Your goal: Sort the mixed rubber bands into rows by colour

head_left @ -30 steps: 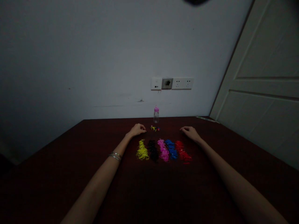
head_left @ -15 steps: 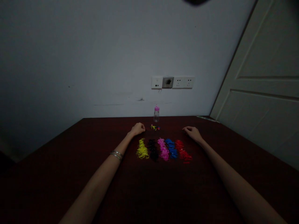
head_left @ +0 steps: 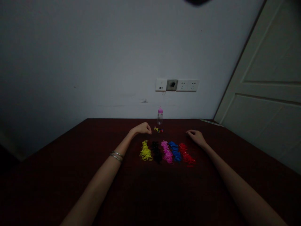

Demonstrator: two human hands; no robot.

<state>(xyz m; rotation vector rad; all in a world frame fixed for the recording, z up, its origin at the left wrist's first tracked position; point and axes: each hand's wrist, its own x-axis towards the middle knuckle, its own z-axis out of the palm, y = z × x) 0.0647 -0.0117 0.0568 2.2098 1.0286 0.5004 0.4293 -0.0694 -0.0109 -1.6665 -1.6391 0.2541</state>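
Note:
My left hand, with bangles at the wrist, is bent inward with its fingers curled together. Its fingertips point down just left of a small mixed-colour cluster of bands; whether anything is between them is hidden. To the right, my right hand rests on the table, fingers loosely bent and slightly apart, nothing visible in it. Between my forearms lie heaps of small elastic bands in a row: yellow, black, pink, blue and red.
A small clear bottle with a pink top stands behind the mixed cluster, near the wall. Wall sockets are above the dark red table. A pale panelled door is at the right.
My left hand has moved right, closer to the mixed cluster, and its wrist is bent more. My right hand stays in place on the table. The whole view has shifted slightly.

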